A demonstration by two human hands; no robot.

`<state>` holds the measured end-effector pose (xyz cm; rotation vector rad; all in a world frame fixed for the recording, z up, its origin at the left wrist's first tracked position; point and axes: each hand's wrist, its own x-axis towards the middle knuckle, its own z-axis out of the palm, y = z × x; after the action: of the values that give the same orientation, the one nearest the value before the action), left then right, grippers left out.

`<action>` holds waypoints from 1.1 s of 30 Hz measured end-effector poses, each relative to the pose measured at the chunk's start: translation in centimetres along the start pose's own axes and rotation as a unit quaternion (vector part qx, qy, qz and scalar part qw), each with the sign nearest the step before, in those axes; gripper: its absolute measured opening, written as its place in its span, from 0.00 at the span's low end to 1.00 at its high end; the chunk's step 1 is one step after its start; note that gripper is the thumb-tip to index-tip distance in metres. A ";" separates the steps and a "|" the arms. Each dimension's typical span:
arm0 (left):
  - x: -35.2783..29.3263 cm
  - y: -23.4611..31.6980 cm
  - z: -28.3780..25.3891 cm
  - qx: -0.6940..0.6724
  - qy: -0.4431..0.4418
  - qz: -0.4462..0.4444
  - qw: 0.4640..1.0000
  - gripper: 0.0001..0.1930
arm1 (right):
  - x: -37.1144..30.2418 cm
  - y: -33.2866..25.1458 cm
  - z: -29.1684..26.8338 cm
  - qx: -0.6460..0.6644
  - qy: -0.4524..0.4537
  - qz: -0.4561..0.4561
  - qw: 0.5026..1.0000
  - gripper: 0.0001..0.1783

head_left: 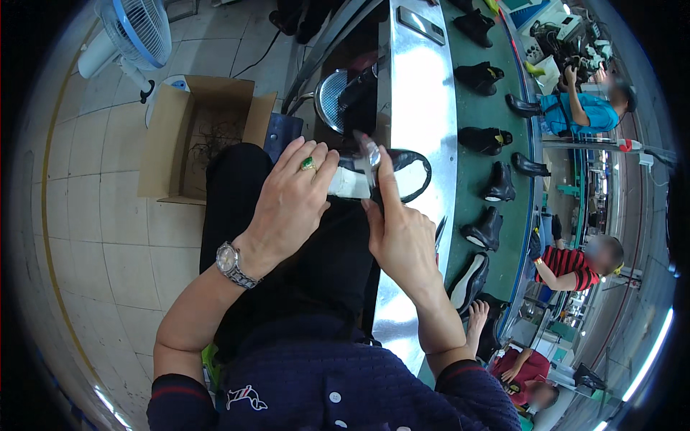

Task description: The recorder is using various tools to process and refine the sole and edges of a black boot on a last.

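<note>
A black shoe (415, 174) lies bottom up across my lap, its pale underside showing inside a dark rim. My left hand (287, 201), with a green-stoned ring and a wristwatch, is closed over the shoe's left end. In my closed right hand (404, 241) is a small shiny metal hand tool (369, 156), held against the middle of the underside. Motion blur and my fingers hide what kind of tool it is. The shoe's left end is covered by my left fingers.
At my right runs a metal bench edge (413, 86) with a phone (421, 25) on it. Beyond, a green conveyor (471, 169) carries several black shoes; people sit across it. A cardboard box (165, 144) and a fan (140, 32) stand left.
</note>
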<state>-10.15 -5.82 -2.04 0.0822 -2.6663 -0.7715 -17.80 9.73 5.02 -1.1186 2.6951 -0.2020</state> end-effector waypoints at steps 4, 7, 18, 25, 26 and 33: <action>0.1 -0.2 -0.3 -0.094 0.005 -0.015 0.995 0.41 | -0.5 -1.5 0.7 0.041 0.004 0.041 0.998 0.39; 0.4 -1.6 -0.7 -0.104 -0.018 0.016 0.994 0.42 | -0.2 -0.5 0.1 0.026 -0.032 0.032 0.999 0.39; -6.7 -1.3 -4.0 -0.330 -0.103 -0.193 0.918 0.59 | -5.0 0.1 -1.7 0.319 -0.151 0.150 0.924 0.32; -8.4 -5.2 -6.2 -0.222 0.053 -0.258 0.939 0.17 | -3.8 -4.2 -1.8 0.319 -0.282 0.057 0.903 0.36; -8.1 -5.0 -6.0 -0.207 0.067 -0.240 0.946 0.14 | -3.5 -4.2 -1.8 0.316 -0.286 0.051 0.903 0.36; -11.3 -2.2 -4.1 -0.327 0.067 -0.241 0.911 0.11 | -2.1 -5.1 -3.2 0.179 -0.325 -0.063 0.927 0.37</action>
<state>1.74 -8.05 -3.64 0.6054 -2.1354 -1.7010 -13.70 7.79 9.52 -1.0159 1.9127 -0.2721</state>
